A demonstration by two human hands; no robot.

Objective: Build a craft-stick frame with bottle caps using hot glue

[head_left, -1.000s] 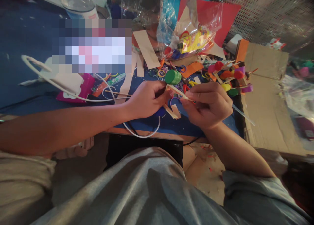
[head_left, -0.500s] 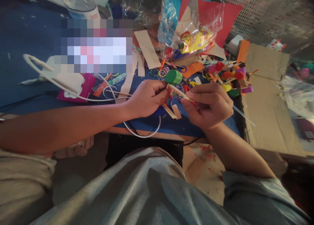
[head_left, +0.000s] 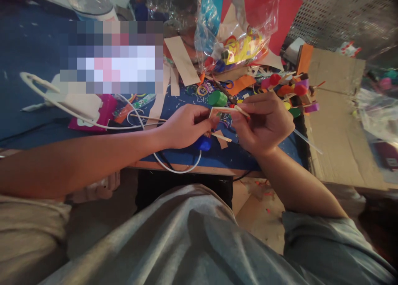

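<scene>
Between my hands is a small frame of thin wooden sticks (head_left: 225,109). My left hand (head_left: 188,126) is closed around its left end, with thumb and fingers covering part of it. At the frame's right end, my right hand (head_left: 267,123) pinches a short stick (head_left: 241,111) between thumb and fingertips. A green bottle cap (head_left: 217,98) shows just beyond the frame, and a blue cap (head_left: 204,143) sits below my left fingers. Whether the caps are joined to the frame I cannot tell. Another stick end (head_left: 225,138) pokes out under my left thumb.
Paper strips (head_left: 182,60), rubber bands (head_left: 202,89) and scraps litter the blue table (head_left: 27,107). Behind lies a clear plastic bag (head_left: 205,32). To the right are a stick-and-cap model (head_left: 298,90) and cardboard (head_left: 338,123). A white cable (head_left: 177,172) loops near the front edge.
The stick frame has turned in my hands and its top stick now lies nearly level. The blue cap shows more below my left hand. My right hand has shifted slightly upward.
</scene>
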